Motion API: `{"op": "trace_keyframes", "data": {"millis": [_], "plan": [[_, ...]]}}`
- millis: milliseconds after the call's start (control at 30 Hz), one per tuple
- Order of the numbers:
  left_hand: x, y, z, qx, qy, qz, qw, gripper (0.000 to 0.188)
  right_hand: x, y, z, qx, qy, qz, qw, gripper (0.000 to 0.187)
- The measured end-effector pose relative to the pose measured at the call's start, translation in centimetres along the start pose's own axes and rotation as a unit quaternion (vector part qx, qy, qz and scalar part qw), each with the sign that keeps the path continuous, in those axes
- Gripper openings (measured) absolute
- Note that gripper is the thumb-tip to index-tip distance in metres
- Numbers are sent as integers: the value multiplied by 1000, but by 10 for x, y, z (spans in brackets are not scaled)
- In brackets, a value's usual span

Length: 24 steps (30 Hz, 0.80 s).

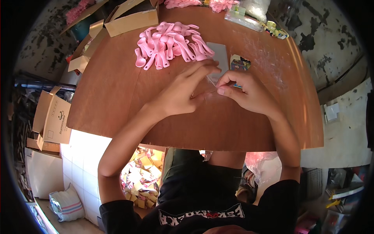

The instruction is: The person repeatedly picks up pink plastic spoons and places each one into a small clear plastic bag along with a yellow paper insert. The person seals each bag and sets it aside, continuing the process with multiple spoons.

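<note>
My right hand [247, 93] pinches the edge of a thin, see-through piece of plastic film [210, 81] between thumb and fingers. Its full outline is hard to make out. Across from it, my left hand [183, 89] is open, thumb and fingers spread apart around the film's other side. Just beyond both hands lies a flat stack of clear plastic sleeves [220, 52]. Small printed cards [238, 62] sit behind my right hand, partly covered by it. A heap of pink plastic spoons [165, 45] is piled past my left hand.
Open cardboard boxes [132, 19] stand at the table's far left. Clear packets [243, 20] and a bulging bag [256, 8] are at the far right edge. Below the near edge of the brown table [113, 97], a container of yellow and printed pieces [144, 171] sits left of my legs.
</note>
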<state>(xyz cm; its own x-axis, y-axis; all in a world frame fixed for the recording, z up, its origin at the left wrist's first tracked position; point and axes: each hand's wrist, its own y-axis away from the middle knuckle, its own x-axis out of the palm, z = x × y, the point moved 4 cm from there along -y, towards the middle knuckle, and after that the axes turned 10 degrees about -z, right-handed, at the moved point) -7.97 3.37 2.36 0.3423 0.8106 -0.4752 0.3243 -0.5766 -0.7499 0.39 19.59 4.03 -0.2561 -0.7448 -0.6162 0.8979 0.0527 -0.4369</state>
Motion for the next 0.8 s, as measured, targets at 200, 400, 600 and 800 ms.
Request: {"op": "trace_keyframes", "data": {"millis": [200, 400, 600, 800], "plan": [[-17, 28, -40, -149, 77, -51, 984, 13, -20, 10, -20, 67, -58, 21, 996, 15], [-24, 63, -41, -209, 283, -194, 916, 11, -34, 22, -70, 20, 228, -59, 972, 27], [-25, 66, -40, -196, 383, -228, 873, 10, -31, 32, -83, 4, 289, -42, 957, 38], [-28, 69, -43, -251, 324, -250, 877, 10, -29, 29, -86, 26, 296, -32, 954, 39]]}}
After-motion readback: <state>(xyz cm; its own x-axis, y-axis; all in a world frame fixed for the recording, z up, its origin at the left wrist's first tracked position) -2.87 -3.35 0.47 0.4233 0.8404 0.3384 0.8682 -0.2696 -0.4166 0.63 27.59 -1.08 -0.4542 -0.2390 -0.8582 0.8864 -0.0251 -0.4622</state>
